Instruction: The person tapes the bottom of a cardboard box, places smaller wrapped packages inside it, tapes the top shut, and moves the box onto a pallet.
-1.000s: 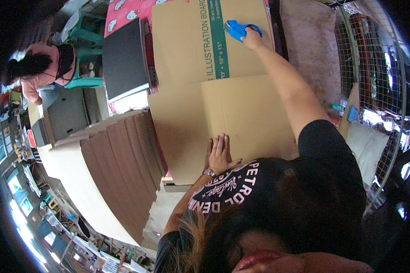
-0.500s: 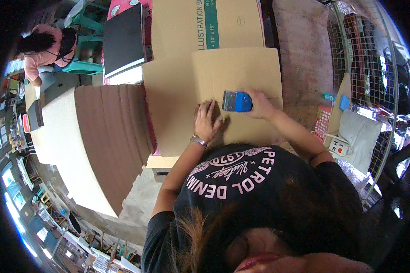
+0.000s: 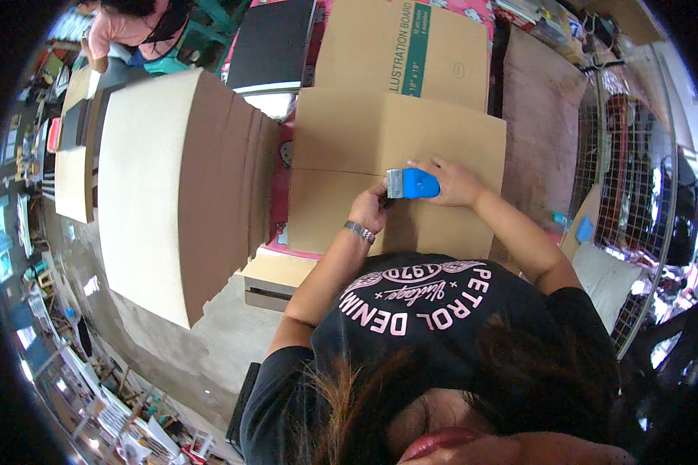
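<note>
My right hand (image 3: pixel 454 184) is closed round a small blue hand tool (image 3: pixel 421 184) with a flat, wide grey end pointing left; its exact kind I cannot make out. Close against that grey end, my left hand (image 3: pixel 368 209) has its fingers curled in, a metal watch on the wrist. Whether those fingers grip the tool's end or something small is hidden. Both hands are over a brown cardboard sheet (image 3: pixel 329 209) with a crease across its left part. Beyond the sheet lies a cardboard box (image 3: pixel 357 54) with a green printed band.
A tall stack of boards (image 3: pixel 143 186) with a pale top stands at my left. A black flat board (image 3: pixel 271 46) lies on the pink patterned cover (image 3: pixel 281 139). Wire mesh (image 3: pixel 636 178) is at the right. A person in pink (image 3: pixel 147 35) is at the far left.
My left hand, spread flat on the cardboard before, has curled its fingers and met the tool's grey end. The tool remains in my right hand. The whole view has shifted.
</note>
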### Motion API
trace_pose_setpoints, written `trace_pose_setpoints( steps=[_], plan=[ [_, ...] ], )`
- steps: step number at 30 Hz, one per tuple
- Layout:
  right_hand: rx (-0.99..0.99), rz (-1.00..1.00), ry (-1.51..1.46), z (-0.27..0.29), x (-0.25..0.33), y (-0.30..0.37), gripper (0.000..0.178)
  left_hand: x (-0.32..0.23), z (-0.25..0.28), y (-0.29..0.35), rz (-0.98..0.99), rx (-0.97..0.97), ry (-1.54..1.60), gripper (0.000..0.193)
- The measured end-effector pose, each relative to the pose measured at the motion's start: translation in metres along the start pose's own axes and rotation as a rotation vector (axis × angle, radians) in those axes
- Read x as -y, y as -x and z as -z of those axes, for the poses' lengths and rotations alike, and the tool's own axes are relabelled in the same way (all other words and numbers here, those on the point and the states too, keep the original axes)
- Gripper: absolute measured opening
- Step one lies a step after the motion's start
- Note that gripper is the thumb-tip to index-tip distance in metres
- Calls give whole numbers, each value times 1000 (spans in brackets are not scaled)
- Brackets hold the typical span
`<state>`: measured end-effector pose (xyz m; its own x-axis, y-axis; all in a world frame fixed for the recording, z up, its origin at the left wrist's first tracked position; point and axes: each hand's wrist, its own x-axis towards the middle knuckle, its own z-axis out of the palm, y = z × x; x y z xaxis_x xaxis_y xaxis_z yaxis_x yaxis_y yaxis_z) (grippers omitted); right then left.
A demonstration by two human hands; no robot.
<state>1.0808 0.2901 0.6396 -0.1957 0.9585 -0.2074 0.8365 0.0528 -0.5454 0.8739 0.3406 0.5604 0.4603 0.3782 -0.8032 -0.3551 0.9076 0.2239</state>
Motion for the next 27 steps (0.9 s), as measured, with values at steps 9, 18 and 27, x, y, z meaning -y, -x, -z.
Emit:
trace_pose_setpoints(
  steps=[9, 18, 27],
  plan=[
    [144, -38, 98, -26, 87, -98, 67, -130, 104, 2, -776, -809, -1563, 27],
    [113, 55, 356, -64, 138, -154, 60, -158, 192, -64, -923, -716, -1327, 20],
    [336, 186, 389, -55, 133, -182, 28, -146, 183, -66, -814, -564, -1065, 47]
  ],
)
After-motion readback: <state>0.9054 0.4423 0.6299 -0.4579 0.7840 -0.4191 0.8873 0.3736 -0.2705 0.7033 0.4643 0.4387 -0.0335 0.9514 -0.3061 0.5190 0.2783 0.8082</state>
